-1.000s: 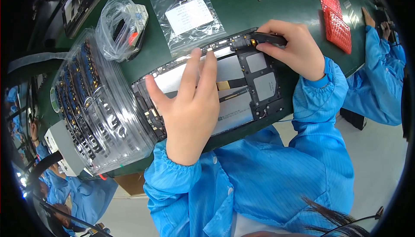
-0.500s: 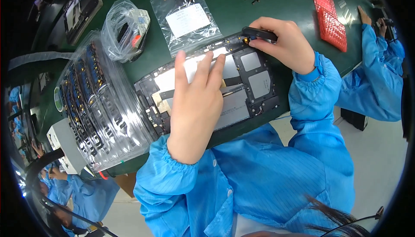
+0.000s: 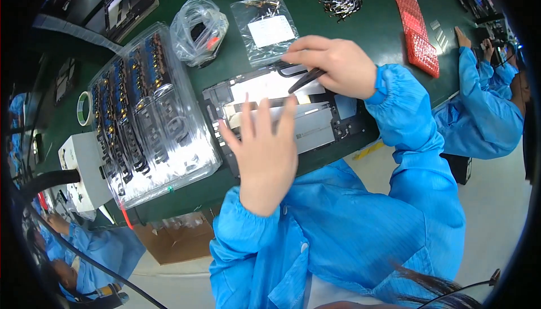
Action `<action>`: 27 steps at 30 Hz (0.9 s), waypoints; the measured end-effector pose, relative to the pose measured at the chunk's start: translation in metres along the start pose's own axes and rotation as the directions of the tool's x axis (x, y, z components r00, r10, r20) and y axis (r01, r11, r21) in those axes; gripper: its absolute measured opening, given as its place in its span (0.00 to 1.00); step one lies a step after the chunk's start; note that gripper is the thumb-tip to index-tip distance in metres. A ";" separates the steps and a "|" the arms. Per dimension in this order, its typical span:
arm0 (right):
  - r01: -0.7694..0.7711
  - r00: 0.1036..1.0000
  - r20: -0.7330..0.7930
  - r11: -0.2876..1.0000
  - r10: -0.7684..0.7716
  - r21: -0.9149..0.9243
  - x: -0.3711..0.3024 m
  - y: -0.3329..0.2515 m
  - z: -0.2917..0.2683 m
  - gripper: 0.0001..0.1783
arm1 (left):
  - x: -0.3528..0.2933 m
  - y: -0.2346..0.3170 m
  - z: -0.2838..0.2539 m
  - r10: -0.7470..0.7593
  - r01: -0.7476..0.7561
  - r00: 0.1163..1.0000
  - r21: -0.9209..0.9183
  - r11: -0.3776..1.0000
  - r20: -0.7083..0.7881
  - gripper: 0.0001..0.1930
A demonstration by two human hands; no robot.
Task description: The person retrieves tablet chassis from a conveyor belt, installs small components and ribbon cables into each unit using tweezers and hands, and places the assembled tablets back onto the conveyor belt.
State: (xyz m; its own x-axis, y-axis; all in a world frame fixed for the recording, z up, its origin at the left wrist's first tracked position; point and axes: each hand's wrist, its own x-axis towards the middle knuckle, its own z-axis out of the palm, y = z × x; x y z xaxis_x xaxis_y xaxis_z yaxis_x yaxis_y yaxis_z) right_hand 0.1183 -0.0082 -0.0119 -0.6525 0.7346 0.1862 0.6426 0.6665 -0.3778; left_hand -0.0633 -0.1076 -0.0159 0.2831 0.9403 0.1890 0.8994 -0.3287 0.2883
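An opened tablet (image 3: 316,131) lies on the green bench in front of me, with its silver plates, battery and dark frame showing. My left hand (image 3: 265,154) is palm down over its left half, fingers spread, holding nothing. My right hand (image 3: 344,67) is closed on a pair of black tweezers (image 3: 306,80) over the tablet's far edge. The tweezers' dark tip points down and left toward a silver plate. What lies under my right fingers is hidden.
A clear plastic tray (image 3: 194,159) of small circuit parts stands at left beside a white box (image 3: 84,168). Behind the tablet lie a crumpled clear bag (image 3: 189,38), a labelled bag (image 3: 273,31), loose small parts (image 3: 342,5) and red bubble wrap (image 3: 417,33). People in blue sit on both sides.
My right hand has moved with the tweezers from the tablet's far right corner leftward over its far edge. My left fingers have spread wider. The whole view has shifted slightly.
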 end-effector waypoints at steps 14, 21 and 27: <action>-0.003 0.997 0.078 1.000 0.003 -0.009 0.019 -0.005 0.010 0.17 | -0.089 -0.011 0.026 0.199 0.454 0.795 -0.346 -0.821 0.573 0.25; 0.001 0.962 0.274 0.999 0.014 -0.055 0.010 -0.014 -0.006 0.20 | -0.096 -0.005 0.031 0.196 0.449 0.823 -0.398 -0.800 0.534 0.17; -0.004 0.960 0.281 0.998 -0.013 0.060 0.013 -0.004 -0.001 0.22 | -0.074 0.039 0.024 0.096 0.402 0.845 -0.507 -0.763 0.525 0.16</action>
State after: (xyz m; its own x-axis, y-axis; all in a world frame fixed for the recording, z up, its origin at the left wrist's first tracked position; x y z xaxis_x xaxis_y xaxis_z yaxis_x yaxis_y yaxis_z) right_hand 0.1077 -0.0009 -0.0070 -0.7475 0.6604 -0.0714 0.6198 0.6547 -0.4327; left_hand -0.0411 -0.1876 -0.0415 0.5008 0.8098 -0.3058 -0.7411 0.5836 0.3318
